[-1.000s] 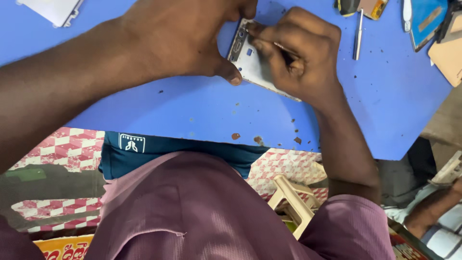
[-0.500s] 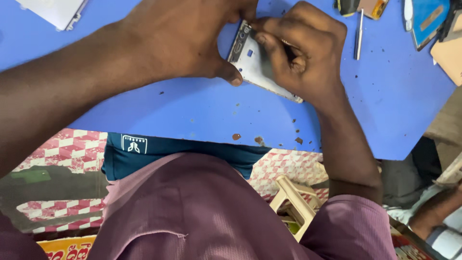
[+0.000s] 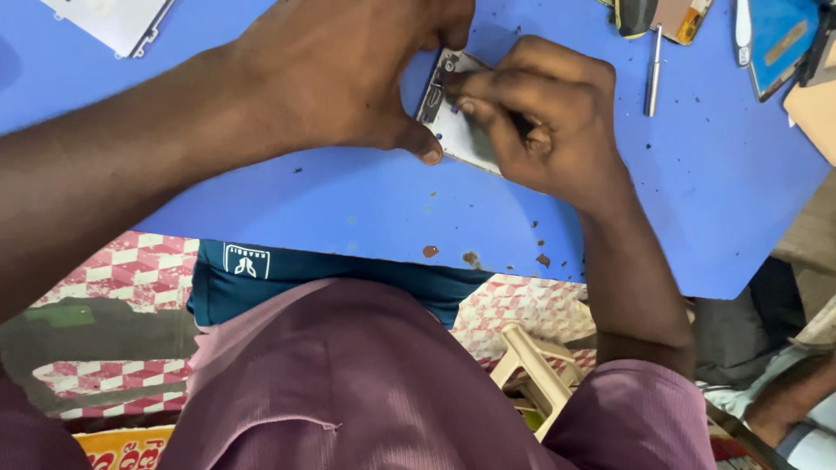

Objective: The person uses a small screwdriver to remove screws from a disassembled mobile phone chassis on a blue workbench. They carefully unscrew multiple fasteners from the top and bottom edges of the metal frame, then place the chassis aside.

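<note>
Single head cam (no 2nd view), looking steeply down, close over blue table (image 3: 331,209), lap below

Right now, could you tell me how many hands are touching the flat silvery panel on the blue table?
2: the left hand pins its left edge, the right hand covers the silvery panel from the right. Nothing else touches it.

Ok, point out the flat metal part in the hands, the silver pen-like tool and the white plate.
flat metal part (image 3: 459,135), head view, bare middle.
silver pen-like tool (image 3: 652,74), head view, mid-shaft.
white plate (image 3: 113,19), head view, its face.
</note>
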